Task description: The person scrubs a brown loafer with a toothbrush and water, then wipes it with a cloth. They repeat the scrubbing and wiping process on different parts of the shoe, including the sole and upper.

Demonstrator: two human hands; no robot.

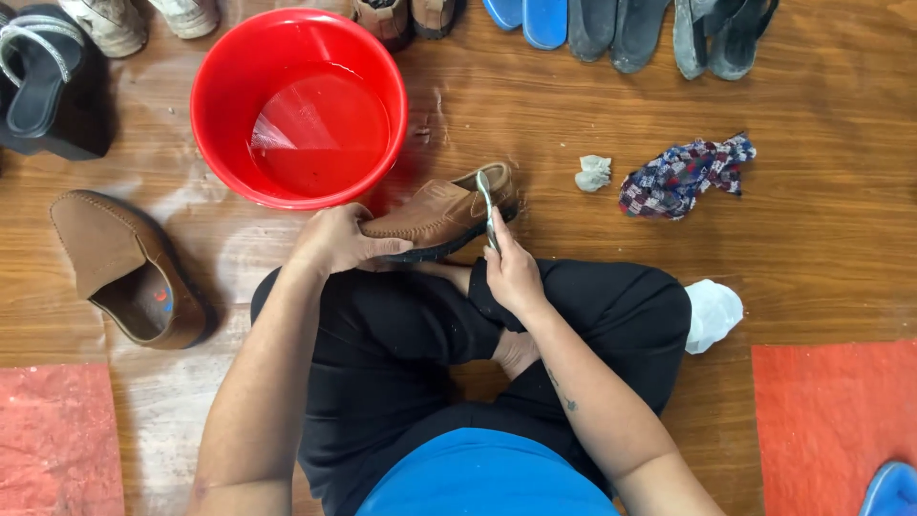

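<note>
Head view, red basin (298, 105) beside held brown shoe (441, 210)

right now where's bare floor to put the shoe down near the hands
Bare wood floor lies right of the right hand, between the patterned cloth and the red mat. A smaller patch sits between the red basin and the crumpled tissue. The top edge is crowded with footwear; the left hand side is tight between basin and second brown shoe.
</note>
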